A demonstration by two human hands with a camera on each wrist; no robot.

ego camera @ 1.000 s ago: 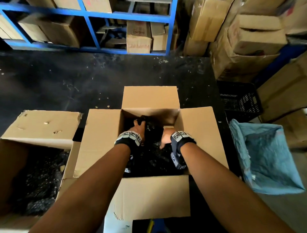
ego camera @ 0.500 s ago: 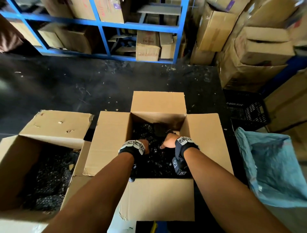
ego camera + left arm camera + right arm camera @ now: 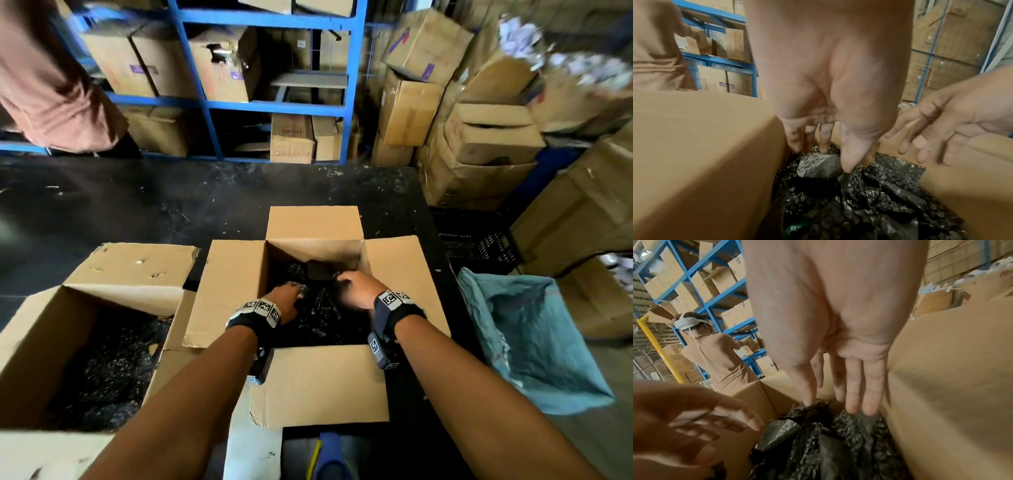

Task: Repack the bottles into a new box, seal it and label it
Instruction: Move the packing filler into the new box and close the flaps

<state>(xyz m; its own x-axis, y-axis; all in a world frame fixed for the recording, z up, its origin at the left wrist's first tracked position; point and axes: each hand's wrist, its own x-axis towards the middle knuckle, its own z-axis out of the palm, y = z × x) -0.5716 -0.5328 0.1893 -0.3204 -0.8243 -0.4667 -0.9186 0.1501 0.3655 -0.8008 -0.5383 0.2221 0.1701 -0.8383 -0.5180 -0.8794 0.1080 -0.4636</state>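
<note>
The new cardboard box (image 3: 236, 284) stands open in front of me, all flaps folded out. It holds several bundles of black bubble wrap (image 3: 318, 308); one dark bundle (image 3: 318, 270) lies against the far wall. No bare bottle shows. My left hand (image 3: 291, 301) is inside the box at the left, its straight fingers (image 3: 824, 142) and thumb touching the wrap (image 3: 818, 164). My right hand (image 3: 349, 287) reaches in at the right, its fingers (image 3: 853, 394) straight and their tips on the wrap (image 3: 830, 443). Neither hand holds anything.
A second open box (image 3: 41, 342) with black bubble wrap inside stands to the left. At the right are a blue-green sack (image 3: 534, 342) and a black crate (image 3: 479, 243). Blue shelving (image 3: 274, 106) with cartons lies ahead. A person in brown (image 3: 51, 85) stands at the far left.
Both hands held a black wrapped bundle raised over the box; they let it down at the far wall and now lie open on the contents. My view has tilted upward.
</note>
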